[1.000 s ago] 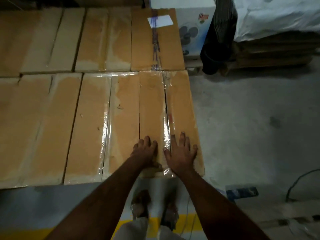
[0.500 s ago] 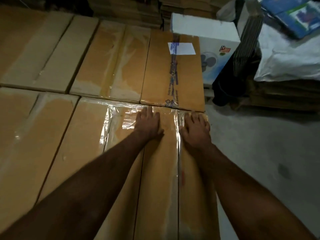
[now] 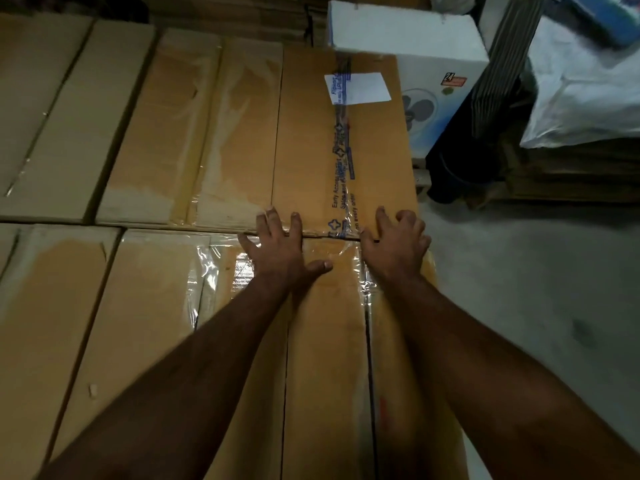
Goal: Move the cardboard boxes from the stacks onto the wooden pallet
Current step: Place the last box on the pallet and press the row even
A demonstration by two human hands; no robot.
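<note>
The near cardboard box [image 3: 325,358], flat, brown and wrapped in glossy plastic film, runs from centre down to 6 o'clock. The left hand [image 3: 280,252] lies spread and flat on its far end, fingers reaching the seam. The right hand [image 3: 394,247] presses there too, fingers wide but bent. At 12 o'clock, touching, lies a taped box [image 3: 311,140] with a white label [image 3: 358,88]. A white fan carton [image 3: 408,39] stands at 1 o'clock; grey concrete floor [image 3: 536,289] at 3.

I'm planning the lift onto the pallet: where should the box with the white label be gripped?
Probably at its near short edge, from the person's side. The box with the white label lies flat, packed against neighbours, and the left hand and right hand already reach that seam. Its right long side faces open floor, offering a second hold.
</note>
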